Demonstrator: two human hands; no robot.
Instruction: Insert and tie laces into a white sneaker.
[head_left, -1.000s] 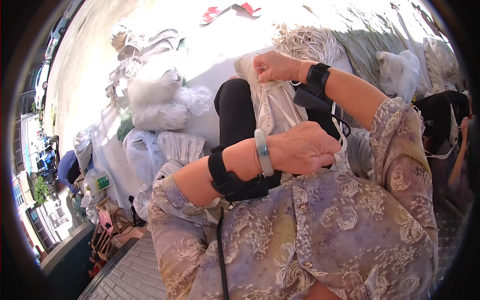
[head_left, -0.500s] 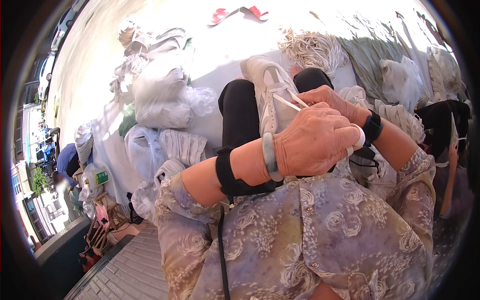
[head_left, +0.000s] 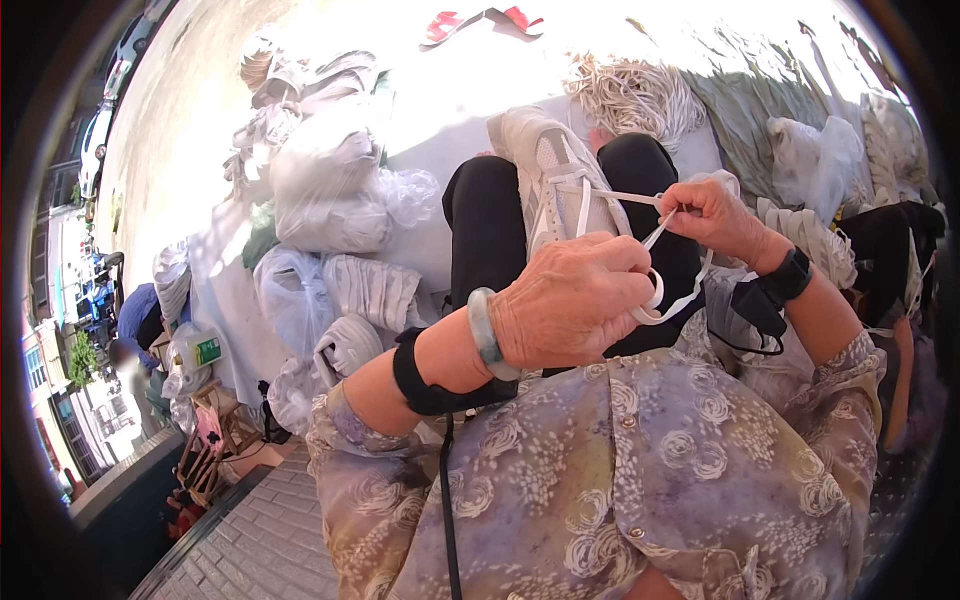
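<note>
A white and beige sneaker (head_left: pixel 545 160) rests between my knees, its toe pointing away from me. White shoelace (head_left: pixel 632 197) runs from its eyelets across to my hands. My right hand (head_left: pixel 715 218) pinches the lace to the right of the shoe, over my right knee. Closer to my body, my left hand (head_left: pixel 590 297) is closed with a loop of the same lace at its fingers. Another stretch of lace hangs in a curve between the two hands. The left hand's back hides part of its grip and the shoe's heel.
Bundled white shoe pieces and plastic bags (head_left: pixel 330 190) pile up at the left. A heap of white laces (head_left: pixel 640 98) lies beyond the shoe, beside grey-green strips (head_left: pixel 745 120). Red and black pieces (head_left: pixel 485 22) lie at the far edge. Another person's arm (head_left: pixel 898 385) shows at the right.
My hands, close together before, have spread apart. The right moved right, drawing the lace out from the shoe, and the left moved left and slightly nearer to me.
</note>
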